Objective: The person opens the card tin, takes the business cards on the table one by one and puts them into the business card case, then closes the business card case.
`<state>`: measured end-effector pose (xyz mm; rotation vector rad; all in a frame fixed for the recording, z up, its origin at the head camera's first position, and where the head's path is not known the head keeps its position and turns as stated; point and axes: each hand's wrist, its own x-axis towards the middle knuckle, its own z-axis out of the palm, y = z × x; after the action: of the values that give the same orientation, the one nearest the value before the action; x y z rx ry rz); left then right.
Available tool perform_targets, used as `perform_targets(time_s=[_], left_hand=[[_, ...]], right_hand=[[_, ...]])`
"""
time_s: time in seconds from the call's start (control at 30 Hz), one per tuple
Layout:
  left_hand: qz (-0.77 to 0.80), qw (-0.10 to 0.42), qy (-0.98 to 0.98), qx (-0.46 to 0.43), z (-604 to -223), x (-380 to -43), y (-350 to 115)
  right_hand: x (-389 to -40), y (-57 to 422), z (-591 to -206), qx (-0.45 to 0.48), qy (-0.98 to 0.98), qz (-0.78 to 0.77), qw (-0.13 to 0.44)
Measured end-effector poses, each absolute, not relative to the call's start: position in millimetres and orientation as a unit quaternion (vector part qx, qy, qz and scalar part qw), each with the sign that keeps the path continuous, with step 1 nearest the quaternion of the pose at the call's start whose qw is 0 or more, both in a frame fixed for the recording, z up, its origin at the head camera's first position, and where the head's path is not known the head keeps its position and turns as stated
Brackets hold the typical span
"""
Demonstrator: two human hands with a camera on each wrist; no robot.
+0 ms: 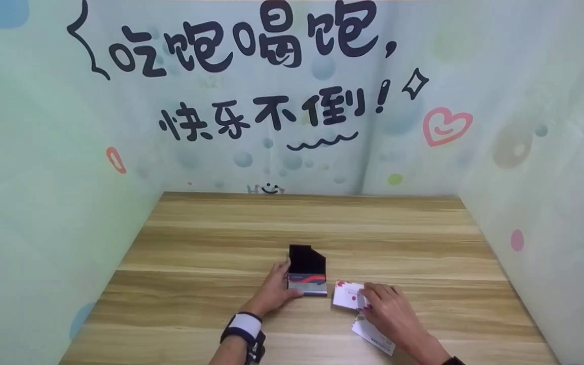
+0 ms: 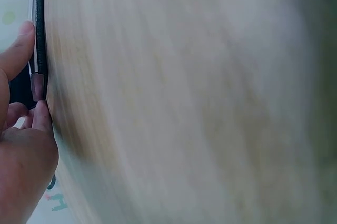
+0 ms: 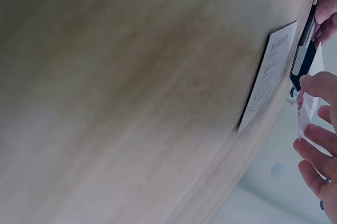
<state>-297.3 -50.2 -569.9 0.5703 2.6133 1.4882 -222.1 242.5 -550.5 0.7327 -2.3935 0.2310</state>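
Observation:
A card case [image 1: 307,259] stands with its black lid raised, a grey card with a red stripe [image 1: 315,278] showing inside. My left hand [image 1: 274,290] grips it by its left side, thumb at the near edge; the left wrist view shows the case [image 2: 40,29] edge-on between thumb and fingers. Right of the case, my right hand [image 1: 391,308] pinches a white business card [image 1: 345,295] with red flower prints. In the right wrist view the thumb and fingers hold this card [image 3: 304,121] by its edges. Part of it hides behind the fingers.
Another white card [image 1: 374,335] with small print lies on the wooden table [image 1: 195,243], partly under my right hand. Printed cloth walls [image 1: 535,203] enclose the table at the back and both sides.

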Motion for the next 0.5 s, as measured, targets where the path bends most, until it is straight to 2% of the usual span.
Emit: perform_targets(time_s=[0.5], left_hand=[[0.487, 0.033, 0.854, 0.182, -570, -297, -47]], right_hand=[[-255, 214, -541, 0.308, -0.888, 0.052, 0.338]])
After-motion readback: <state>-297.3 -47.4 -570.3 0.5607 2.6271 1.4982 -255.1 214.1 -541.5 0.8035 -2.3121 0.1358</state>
